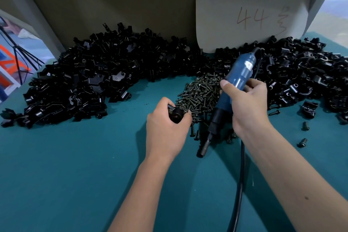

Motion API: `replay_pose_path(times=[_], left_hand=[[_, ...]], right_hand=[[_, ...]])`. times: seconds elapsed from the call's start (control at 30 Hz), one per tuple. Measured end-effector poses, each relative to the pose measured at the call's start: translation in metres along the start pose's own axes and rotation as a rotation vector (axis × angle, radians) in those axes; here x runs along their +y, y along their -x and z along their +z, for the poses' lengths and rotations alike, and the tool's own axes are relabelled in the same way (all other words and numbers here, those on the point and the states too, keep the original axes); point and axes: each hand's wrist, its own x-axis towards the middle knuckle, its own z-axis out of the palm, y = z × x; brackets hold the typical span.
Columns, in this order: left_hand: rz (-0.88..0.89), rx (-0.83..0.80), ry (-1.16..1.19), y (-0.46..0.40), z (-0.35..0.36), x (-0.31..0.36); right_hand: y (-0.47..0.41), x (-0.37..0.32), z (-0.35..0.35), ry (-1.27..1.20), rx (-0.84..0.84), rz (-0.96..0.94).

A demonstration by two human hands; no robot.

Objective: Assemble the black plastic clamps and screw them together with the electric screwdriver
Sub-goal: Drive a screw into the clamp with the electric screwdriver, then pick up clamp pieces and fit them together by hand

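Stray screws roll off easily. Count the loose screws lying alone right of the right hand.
3: one screw nearest the right hand, a second farther right, a third below it. Others may hide among the clamp pile.

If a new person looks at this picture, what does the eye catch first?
First, the blue screwdriver, held tilted in the right hand with its tip down. Then the big heaps of black parts along the back of the teal table, and the screws piled at the centre, beside the left hand.
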Motion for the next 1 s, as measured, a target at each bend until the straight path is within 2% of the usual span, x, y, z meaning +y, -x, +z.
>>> replay_pose_path(times=[0.1,0.27,0.37,0.47,0.57,0.67,0.73,1.0], left_hand=[[0.011,-0.002,0.007,0.001,0.000,0.001],[0.029,0.013,0.007,0.001,0.002,0.002],[0.031,0.010,0.005,-0.001,0.004,0.001],[0.029,-0.003,0.011,-0.002,0.006,0.001],[0.032,0.008,-0.004,-0.004,0.007,0.004],[0.042,0.008,-0.025,-0.007,0.007,0.005],[0.045,-0.003,-0.045,-0.008,0.007,0.003],[0.075,0.004,-0.029,-0.008,0.003,0.010]], right_hand=[[0.003,0.000,0.003,0.117,-0.085,-0.038],[0.009,-0.003,0.006,0.750,-0.178,-0.238],[0.017,-0.003,0.007,0.922,-0.204,-0.280],[0.023,-0.001,0.008,1.108,-0.147,-0.531],[0.026,-0.006,0.012,1.116,-0.239,-0.737],[0.030,-0.002,0.013,1.049,-0.480,-0.755],[0.031,0.001,0.013,1.012,-0.564,-0.744],[0.021,-0.004,0.006,0.887,-0.654,-0.732]])
